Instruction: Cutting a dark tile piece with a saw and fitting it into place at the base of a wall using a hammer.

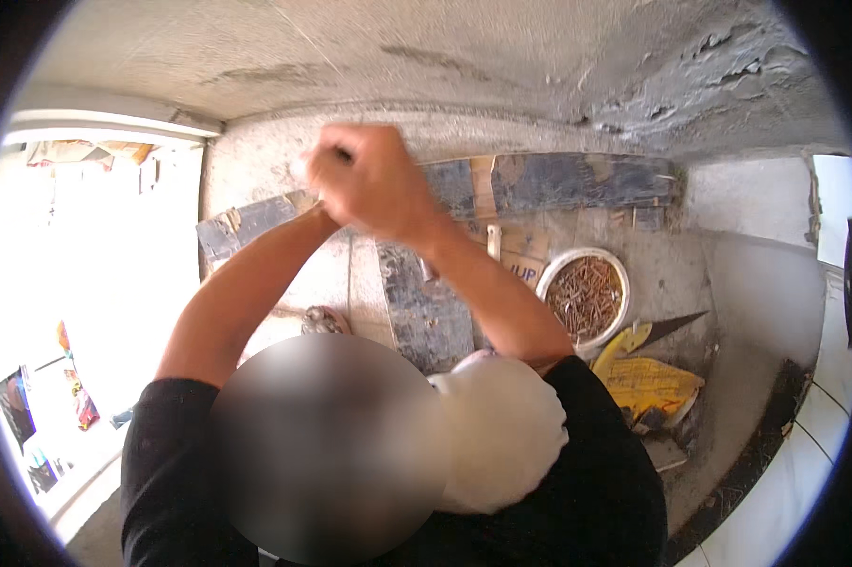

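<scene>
My right hand [374, 184] is raised in front of me, its fingers curled into a fist. Motion smears it a little, and whatever the fist may hold cannot be made out. My left forearm [242, 298] rises to meet it, and the wrists cross. Behind the right fist my left hand is almost wholly hidden, so its fingers do not show. Below the hands lie worn dark boards [426, 307], one running toward me and another dark board [577, 181] along the wall.
A round white tub [624, 276] full of rusty nails [585, 295] stands at the right. Beside it lie a yellow-handled handsaw [629, 342] and a torn yellow bag [657, 386]. Printed cardboard [522, 248] is left of the tub. A rough wall [502, 66] closes the far side; a bright opening [95, 255] is at left.
</scene>
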